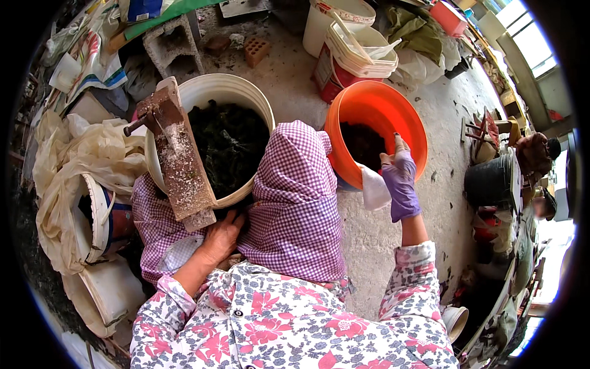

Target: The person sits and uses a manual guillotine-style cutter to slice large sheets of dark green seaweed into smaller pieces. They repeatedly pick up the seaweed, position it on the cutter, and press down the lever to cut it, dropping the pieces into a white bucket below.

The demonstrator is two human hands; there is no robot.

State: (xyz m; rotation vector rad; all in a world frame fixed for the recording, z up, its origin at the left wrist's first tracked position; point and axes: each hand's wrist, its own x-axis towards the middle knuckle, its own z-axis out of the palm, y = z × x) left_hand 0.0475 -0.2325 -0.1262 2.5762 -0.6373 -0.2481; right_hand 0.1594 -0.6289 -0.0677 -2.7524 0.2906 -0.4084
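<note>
My bare left hand [224, 238] rests low against the checked cloth, just below the near rim of a white bucket [261, 101]; its fingertips are in shadow. Dark, leafy-looking wet material [228, 144] fills much of that bucket. A worn wooden board [187, 172] lies across its left side, with a rusty metal piece [161, 111] at its far end. My right hand [401, 178], in a purple glove with bare fingertips, reaches over the right-front part of an orange bucket [405, 111], thumb and forefinger apart. Dark matter [362, 144] lies in its bottom. A white cloth [375, 189] hangs at its near rim.
Purple checked cloth [298, 197] covers my knees between the buckets. Crumpled plastic sheeting [67, 184] and tipped containers crowd the left. White tubs [362, 52], a perforated brick [256, 51] and a concrete block [175, 46] stand behind. A black bucket [490, 182] stands right.
</note>
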